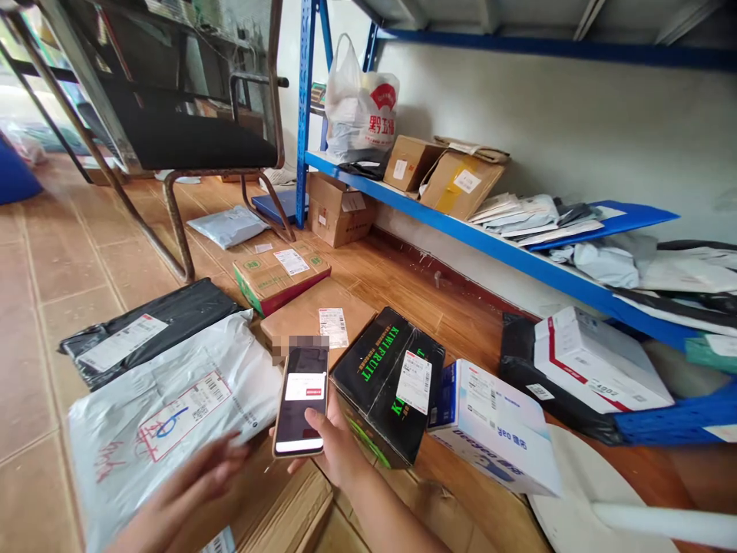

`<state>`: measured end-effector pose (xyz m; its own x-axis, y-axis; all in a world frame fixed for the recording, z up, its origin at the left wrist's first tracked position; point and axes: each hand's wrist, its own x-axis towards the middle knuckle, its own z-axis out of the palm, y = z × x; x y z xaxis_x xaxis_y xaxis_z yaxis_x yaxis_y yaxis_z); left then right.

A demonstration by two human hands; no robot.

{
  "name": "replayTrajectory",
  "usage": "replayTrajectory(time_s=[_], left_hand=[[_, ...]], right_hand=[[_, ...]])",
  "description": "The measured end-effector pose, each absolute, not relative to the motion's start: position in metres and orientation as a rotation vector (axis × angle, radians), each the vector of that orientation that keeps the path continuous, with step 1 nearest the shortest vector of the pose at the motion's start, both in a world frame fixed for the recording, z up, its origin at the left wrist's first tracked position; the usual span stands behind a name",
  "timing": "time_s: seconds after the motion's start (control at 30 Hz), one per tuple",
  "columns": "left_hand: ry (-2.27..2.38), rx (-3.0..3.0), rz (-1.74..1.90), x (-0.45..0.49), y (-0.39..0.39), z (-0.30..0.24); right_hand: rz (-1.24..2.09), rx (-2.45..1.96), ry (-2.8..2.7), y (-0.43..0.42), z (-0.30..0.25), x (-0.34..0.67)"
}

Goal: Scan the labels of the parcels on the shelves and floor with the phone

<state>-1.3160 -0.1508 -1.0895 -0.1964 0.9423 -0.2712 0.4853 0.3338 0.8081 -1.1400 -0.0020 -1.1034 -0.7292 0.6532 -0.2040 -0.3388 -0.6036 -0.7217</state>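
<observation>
My right hand [334,449] is wrapped round a smartphone [300,399], holding it upright with its screen lit over the parcels on the floor. My left hand [190,488] hovers flat with fingers stretched out, just above a white plastic mailer [161,422] with a label and red writing. Right of the phone lies a black "KIWI FRUIT" box [385,384]. Behind the phone sits a flat brown carton [314,315] with a white label.
A black mailer [143,326], a green-edged carton [282,276] and a white-blue box [495,426] lie on the wooden floor. A blue metal shelf [489,242] with boxes, envelopes and a plastic bag [360,107] runs along the wall. A black chair [184,138] stands behind.
</observation>
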Motion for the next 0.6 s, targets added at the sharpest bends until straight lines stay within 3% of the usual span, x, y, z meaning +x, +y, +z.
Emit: replayTrajectory(time_s=[0.2,0.6], left_hand=[[1.384,0.812,0.944,-1.297,-0.061,-1.051],[1.423,0.867,0.981,-1.270,-0.053,-1.050]], right_hand=[[2.340,-0.649,-0.909,-0.021,-1.102,-1.138],[2.280,-0.688,-0.897,-0.017,-1.097,-1.115]])
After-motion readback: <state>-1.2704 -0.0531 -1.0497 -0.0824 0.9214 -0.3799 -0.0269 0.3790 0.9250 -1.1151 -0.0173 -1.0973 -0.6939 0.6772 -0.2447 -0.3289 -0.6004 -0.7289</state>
